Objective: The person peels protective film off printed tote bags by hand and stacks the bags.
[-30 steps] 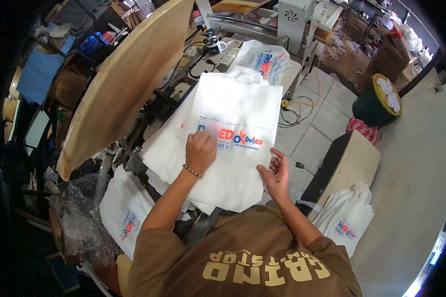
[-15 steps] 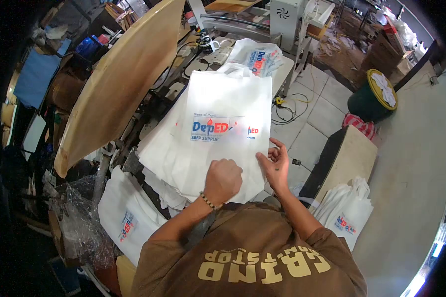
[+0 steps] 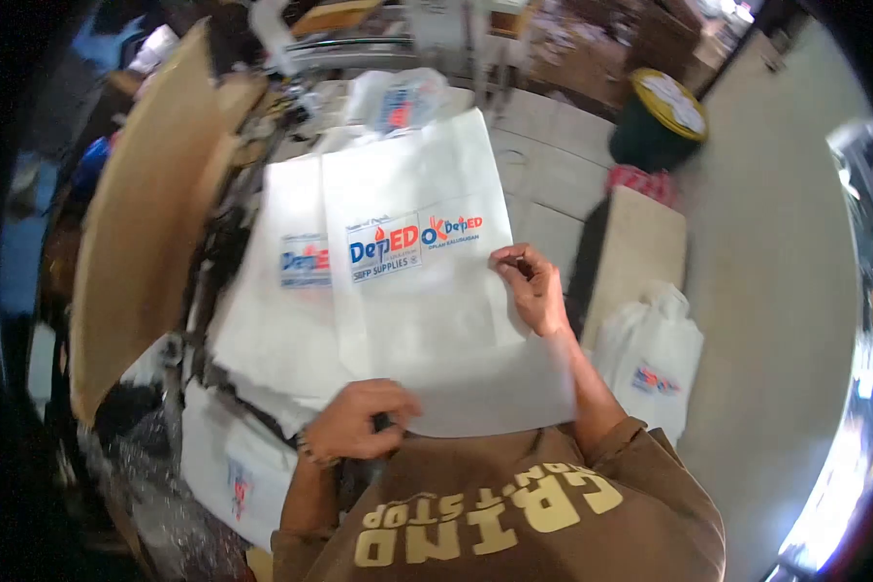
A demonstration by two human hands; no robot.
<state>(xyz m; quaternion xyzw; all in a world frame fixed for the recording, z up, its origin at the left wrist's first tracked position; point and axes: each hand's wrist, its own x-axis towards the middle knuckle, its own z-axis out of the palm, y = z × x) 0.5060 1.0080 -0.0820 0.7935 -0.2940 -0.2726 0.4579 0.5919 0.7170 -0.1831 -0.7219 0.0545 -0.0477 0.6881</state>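
A white bag [image 3: 417, 310], printed with a blue and red "DepED" design, lies at the middle, turned slightly over the stack of similar white bags [image 3: 286, 218]. My right hand [image 3: 533, 286] pinches its right edge between thumb and fingers. At the lower left corner my left hand [image 3: 364, 419], wearing a beaded bracelet, has its fingers curled on the lower part of the bag. That lower part is a blurred, loose flap [image 3: 485, 388] reaching across to my right forearm.
Behind the stack lies another printed bag [image 3: 398, 102]. A large tan board [image 3: 145, 233] leans on the left. On the right stand a box-like bench [image 3: 630, 252], a bundle of white bags [image 3: 650, 364] and a green bin with a yellow rim [image 3: 655, 116].
The top bag has shifted right off the stack, and its full print shows. My left hand has moved from the bag's face down and left to its lower corner. The view has turned.
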